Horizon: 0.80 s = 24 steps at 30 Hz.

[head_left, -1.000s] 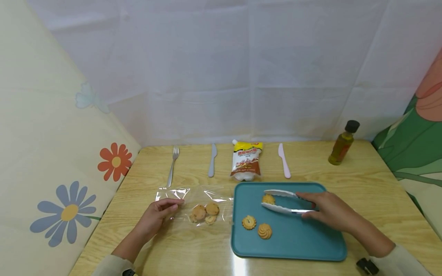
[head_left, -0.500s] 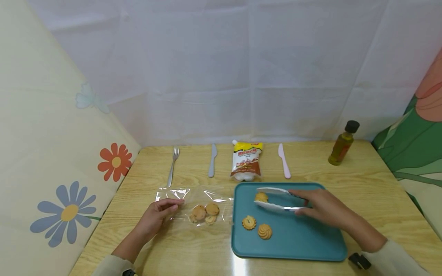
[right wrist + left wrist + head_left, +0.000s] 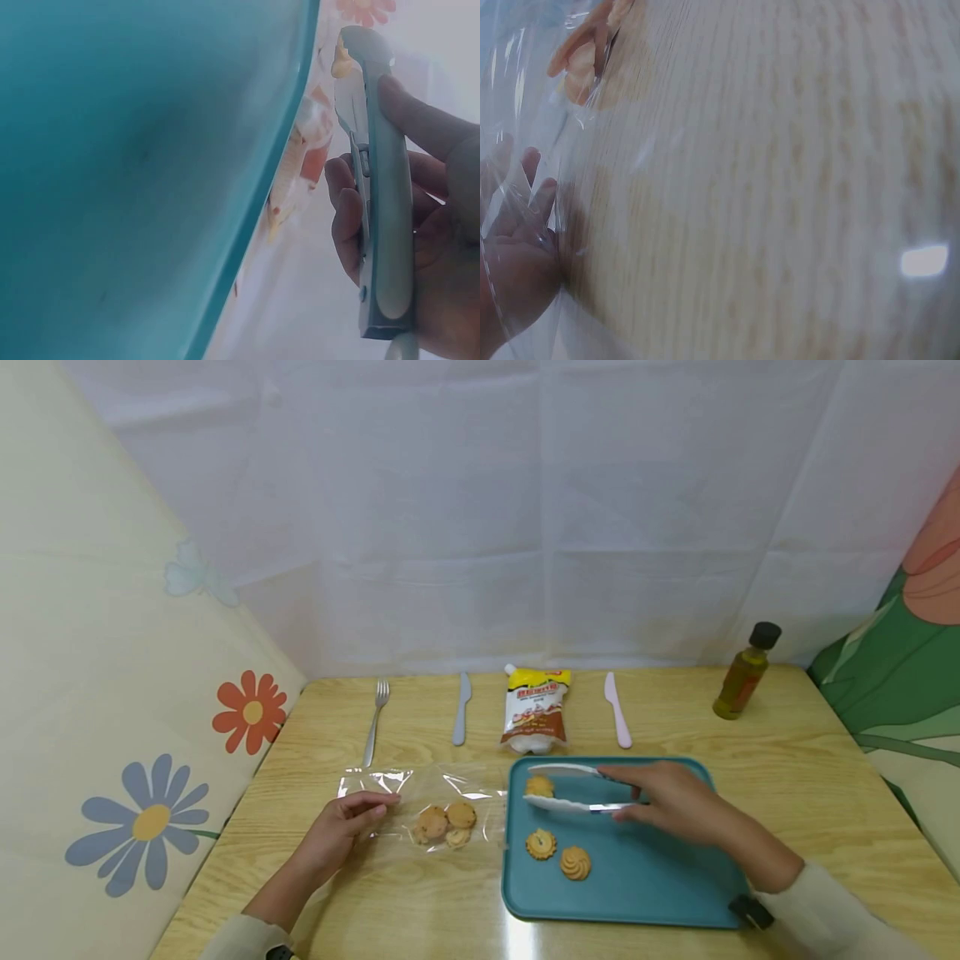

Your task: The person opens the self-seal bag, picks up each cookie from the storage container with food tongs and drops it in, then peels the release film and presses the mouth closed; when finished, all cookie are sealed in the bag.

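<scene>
My right hand grips a pair of tongs, whose tips lie around a cookie over the upper left of the teal tray. Two more cookies, one flower-edged and one swirled, lie on the tray. In the right wrist view the hand has thumb and fingers round the tongs. My left hand pinches the left part of a clear bag with several cookies inside. The left wrist view shows that hand through clear film.
Behind the bag and tray lie a fork, a grey knife, a printed pouch and a pink knife. A bottle with a black cap stands at the back right. A white cloth hangs behind the table.
My right hand has moved left with the tongs, and the cookie between their tips has moved left too, toward the tray's left edge. My left hand and the bag have stayed in place.
</scene>
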Available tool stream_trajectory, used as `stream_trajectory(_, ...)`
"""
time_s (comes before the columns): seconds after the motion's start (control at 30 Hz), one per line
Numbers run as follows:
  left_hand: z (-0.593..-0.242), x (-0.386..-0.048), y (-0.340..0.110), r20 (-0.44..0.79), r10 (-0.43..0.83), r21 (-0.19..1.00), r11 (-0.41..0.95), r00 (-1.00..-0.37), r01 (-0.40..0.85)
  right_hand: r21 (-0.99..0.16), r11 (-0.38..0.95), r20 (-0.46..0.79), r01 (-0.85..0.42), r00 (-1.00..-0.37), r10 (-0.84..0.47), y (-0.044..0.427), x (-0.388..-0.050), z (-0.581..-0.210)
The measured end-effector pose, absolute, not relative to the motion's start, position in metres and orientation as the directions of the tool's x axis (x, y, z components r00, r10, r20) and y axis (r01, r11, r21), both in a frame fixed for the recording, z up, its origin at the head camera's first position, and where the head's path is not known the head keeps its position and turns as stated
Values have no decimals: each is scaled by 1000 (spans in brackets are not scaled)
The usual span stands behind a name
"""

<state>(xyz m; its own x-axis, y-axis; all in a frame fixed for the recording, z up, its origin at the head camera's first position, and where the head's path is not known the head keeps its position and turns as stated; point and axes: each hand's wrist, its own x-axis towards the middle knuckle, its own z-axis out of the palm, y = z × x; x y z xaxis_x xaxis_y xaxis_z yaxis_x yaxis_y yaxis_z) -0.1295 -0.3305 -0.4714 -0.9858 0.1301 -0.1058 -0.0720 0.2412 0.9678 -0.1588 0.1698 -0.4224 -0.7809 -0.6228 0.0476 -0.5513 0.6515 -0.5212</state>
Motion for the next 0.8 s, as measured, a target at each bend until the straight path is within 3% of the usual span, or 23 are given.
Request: stream_trajectory(0.8,-475,-132,-332,-115,118,963,256,-986,-82,-509,558,61,-656,-674,-736,105,-177,-426)
